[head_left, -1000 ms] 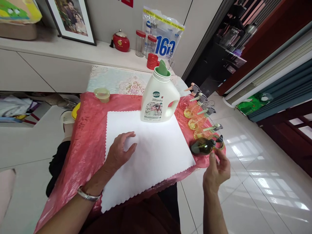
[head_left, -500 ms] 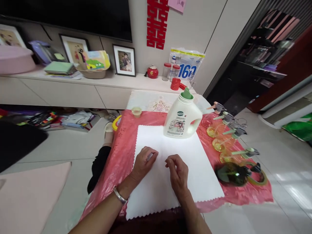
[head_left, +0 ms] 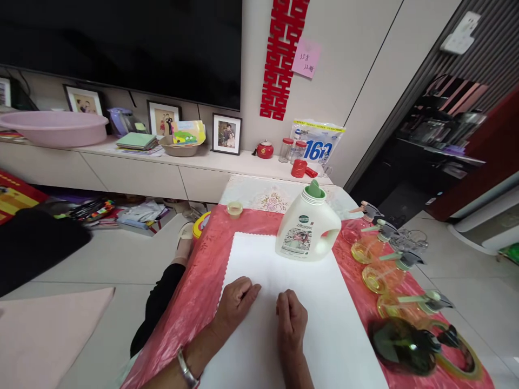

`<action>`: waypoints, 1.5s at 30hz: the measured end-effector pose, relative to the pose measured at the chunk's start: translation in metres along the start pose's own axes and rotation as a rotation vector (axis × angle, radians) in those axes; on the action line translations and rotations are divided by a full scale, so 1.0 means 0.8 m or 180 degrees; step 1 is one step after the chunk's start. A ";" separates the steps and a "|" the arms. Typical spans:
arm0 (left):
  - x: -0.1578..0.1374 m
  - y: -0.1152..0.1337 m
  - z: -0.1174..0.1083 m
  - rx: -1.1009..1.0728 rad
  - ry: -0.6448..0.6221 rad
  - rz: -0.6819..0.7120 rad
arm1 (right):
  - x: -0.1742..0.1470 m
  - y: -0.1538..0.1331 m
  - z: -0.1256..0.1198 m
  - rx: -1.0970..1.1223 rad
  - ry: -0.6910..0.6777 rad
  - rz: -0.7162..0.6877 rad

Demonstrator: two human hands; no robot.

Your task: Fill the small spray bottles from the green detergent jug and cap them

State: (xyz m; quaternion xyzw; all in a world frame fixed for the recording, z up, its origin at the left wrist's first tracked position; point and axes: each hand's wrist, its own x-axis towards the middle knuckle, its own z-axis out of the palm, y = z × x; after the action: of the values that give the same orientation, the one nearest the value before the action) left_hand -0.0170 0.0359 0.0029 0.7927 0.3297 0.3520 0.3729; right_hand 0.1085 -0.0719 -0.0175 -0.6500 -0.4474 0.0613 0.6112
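My left hand [head_left: 238,302] rests curled on the white scallop-edged sheet [head_left: 324,302], its thumb against the bent fingers and nothing in it. Beside it, a short gap to the right, my right hand [head_left: 292,320] lies on the same sheet as a loose fist, also holding nothing. A bracelet [head_left: 186,367] circles my left wrist. Beyond both hands, on the sheet's far edge, stands an upright cream detergent jug [head_left: 298,229] with a green spout [head_left: 313,189] in its uncapped neck. The cap-like cup [head_left: 234,210] at the table's far left holds pale liquid.
Several clear spray bottles [head_left: 375,278] lie tipped along the right of the red table cover [head_left: 208,248]. A dark green bottle [head_left: 401,346] and a roll of tape [head_left: 466,351] are nearer me. Another person's leg [head_left: 162,297] shows at left. Behind is a low cabinet [head_left: 141,173].
The view has tilted upward, so the table sits lower in it. My right fingers have curled in more; my left hand stays much the same.
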 end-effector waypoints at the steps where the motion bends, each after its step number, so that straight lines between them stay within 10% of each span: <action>1: 0.000 0.000 0.000 0.0036 -0.0037 -0.0024 | 0.000 0.001 0.001 -0.0005 -0.0010 -0.0019; 25: -0.002 -0.013 0.006 -0.0173 0.0282 0.0079 | 0.002 0.003 0.006 -0.0128 -0.0126 0.0062; 36: -0.008 -0.011 0.017 0.1186 0.0498 0.0612 | 0.006 -0.025 0.013 -0.1693 0.0199 -0.1240; 45: -0.010 -0.008 0.032 0.2140 -0.0011 0.0471 | 0.007 -0.010 0.020 -0.2218 -0.0115 -0.0782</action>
State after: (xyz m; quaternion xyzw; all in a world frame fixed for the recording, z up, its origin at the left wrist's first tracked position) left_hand -0.0022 0.0235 -0.0167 0.8936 0.3682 0.2485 0.0649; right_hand 0.0978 -0.0577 -0.0122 -0.7594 -0.5268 -0.1571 0.3480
